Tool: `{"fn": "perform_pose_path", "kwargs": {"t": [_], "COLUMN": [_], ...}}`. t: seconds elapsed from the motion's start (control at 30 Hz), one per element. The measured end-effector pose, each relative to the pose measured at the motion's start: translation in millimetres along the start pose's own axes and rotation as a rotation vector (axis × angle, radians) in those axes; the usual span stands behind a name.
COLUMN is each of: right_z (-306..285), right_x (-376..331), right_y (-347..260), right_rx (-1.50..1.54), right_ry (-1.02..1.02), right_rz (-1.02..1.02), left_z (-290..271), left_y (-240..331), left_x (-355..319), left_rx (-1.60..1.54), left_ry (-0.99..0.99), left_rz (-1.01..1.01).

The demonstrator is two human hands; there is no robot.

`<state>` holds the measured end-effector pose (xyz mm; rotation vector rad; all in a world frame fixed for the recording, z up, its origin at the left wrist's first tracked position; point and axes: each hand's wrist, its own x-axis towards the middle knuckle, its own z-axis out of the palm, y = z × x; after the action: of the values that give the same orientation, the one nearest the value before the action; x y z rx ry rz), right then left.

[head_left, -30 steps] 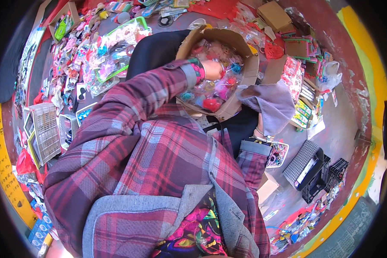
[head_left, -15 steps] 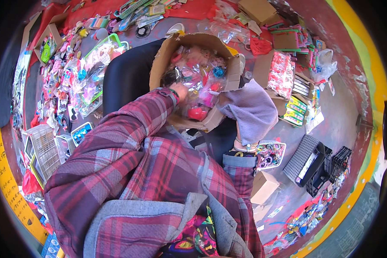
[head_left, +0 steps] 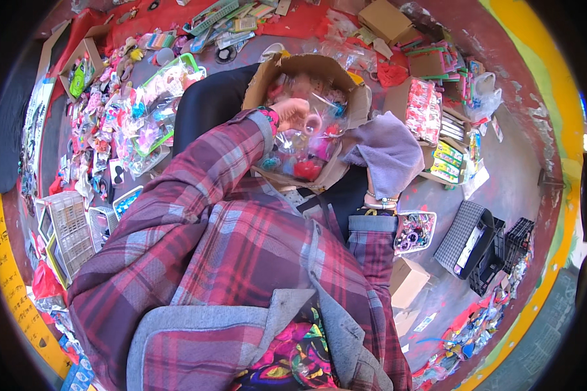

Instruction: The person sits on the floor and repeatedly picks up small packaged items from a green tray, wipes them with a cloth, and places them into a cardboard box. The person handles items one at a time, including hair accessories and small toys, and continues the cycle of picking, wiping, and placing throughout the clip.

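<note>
A cardboard box (head_left: pixel 361 104) with its flaps up rests between my legs, filled with clear-bagged small items in pink, red and teal. Over it, my left hand (head_left: pixel 289 112) is closed on a clear plastic packet (head_left: pixel 313 123) that has a pale pink ring-shaped piece in it. A lavender cloth (head_left: pixel 386 153) covers my right hand at the box's right side, so its fingers are hidden. Only the right wrist shows, with bracelets (head_left: pixel 381 201) on it.
On the left lies a spread of bagged trinkets (head_left: pixel 101 124) beside a green-rimmed basket (head_left: pixel 189 62). To the right are a carton of red-and-white packets (head_left: pixel 422 111), a basket of hair ties (head_left: pixel 416 232), and a black-and-white checked bin (head_left: pixel 462 236).
My left hand has risen from among the bagged items and now holds a packet above them. The cloth-covered right hand stays by the box's right side. The whole view has shifted slightly.
</note>
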<state>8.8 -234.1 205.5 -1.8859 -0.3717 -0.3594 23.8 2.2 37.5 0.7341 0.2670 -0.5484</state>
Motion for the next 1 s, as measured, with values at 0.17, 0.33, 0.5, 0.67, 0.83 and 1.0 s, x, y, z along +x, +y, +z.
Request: {"fn": "perform_pose_path", "kwargs": {"t": [0.17, 0.33, 0.5, 0.67, 0.83, 1.0], "right_z": [7, 36, 91, 83, 76, 66], "right_x": [-4, -30, -83, -69, -62, -65], "right_y": [-17, -49, -32, -44, -26, -34], "right_rx": [0.411, -0.156, 0.855, 0.041, 0.504, 1.020], "right_ry": [-0.074, -0.217, -0.147, -0.176, -0.189, -0.294], "right_rz": [0.175, -0.029, 0.380, -0.155, 0.258, 0.486], "left_z": [71, 117, 183, 175, 175, 178], "left_y": [39, 32, 16, 7, 13, 28], "left_x": [-69, -111, -155, -165, -181, -192], "left_rx": [-0.332, -0.319, -0.247, -0.281, -0.301, -0.351], "left_ry": [0.001, -0.017, 0.105, 0.079, -0.132, -0.186], "left_rz": [0.116, 0.118, 0.152, 0.194, 0.174, 0.241]}}
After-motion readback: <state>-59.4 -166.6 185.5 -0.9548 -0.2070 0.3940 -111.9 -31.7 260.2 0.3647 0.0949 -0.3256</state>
